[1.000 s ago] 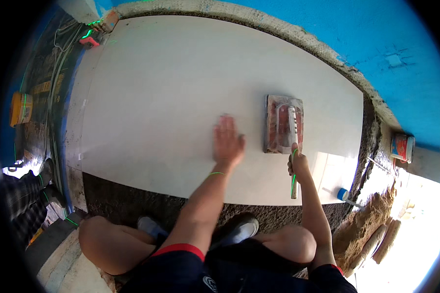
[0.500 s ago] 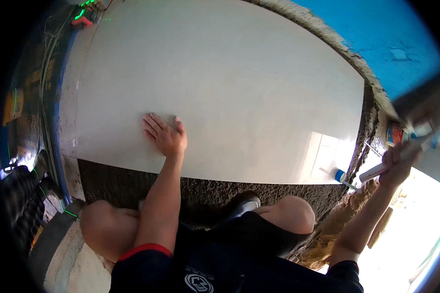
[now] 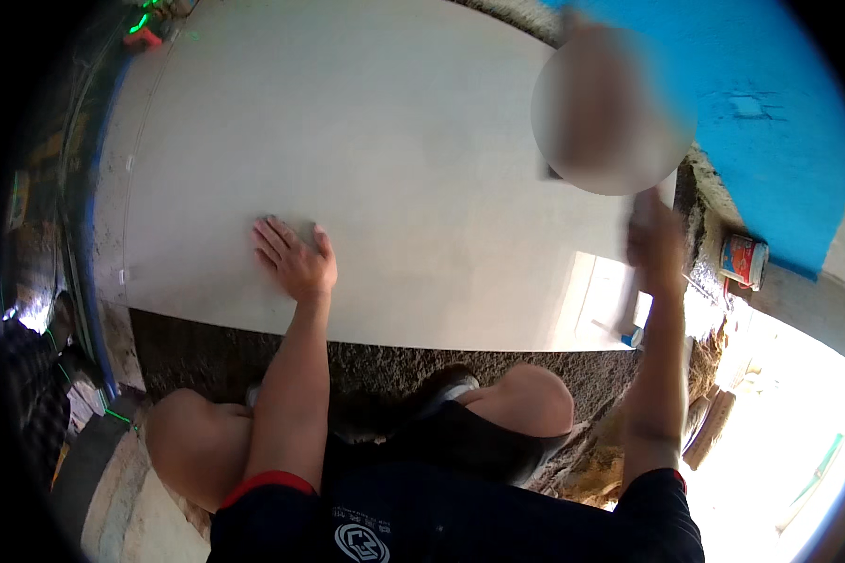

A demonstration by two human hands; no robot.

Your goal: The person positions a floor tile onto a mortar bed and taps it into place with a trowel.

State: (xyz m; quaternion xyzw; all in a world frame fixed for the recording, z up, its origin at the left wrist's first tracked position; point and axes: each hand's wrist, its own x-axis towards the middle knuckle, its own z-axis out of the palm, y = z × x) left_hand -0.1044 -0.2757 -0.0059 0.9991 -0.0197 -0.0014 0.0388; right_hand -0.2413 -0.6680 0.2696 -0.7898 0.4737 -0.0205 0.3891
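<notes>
A large pale tile (image 3: 422, 188) spreads out before my knees. My left hand (image 3: 296, 263) lies flat on its left half, fingers stretched and thumb apart. Over the tile's right edge, my right hand (image 3: 655, 249) is wrapped round the handle of a mallet-like tool (image 3: 629, 302). Motion smears this hand, and a round blurred patch hides the tool's upper end, so its exact kind is unclear. Near the tile's lower right corner is a small blue-and-white round object (image 3: 632, 336).
Dark, rough mortar (image 3: 225, 342) borders the tile's near edge. A blue surface (image 3: 779, 150) lies at upper right, with a red-labelled can (image 3: 744, 261) below it. At far left are dark checked cloth (image 3: 38, 394) and a red object (image 3: 143, 39) by green light.
My right hand has swung the tool from the far right inward and up over the tile's right side. The left hand stays flat on the tile; the whole view has shifted slightly.
</notes>
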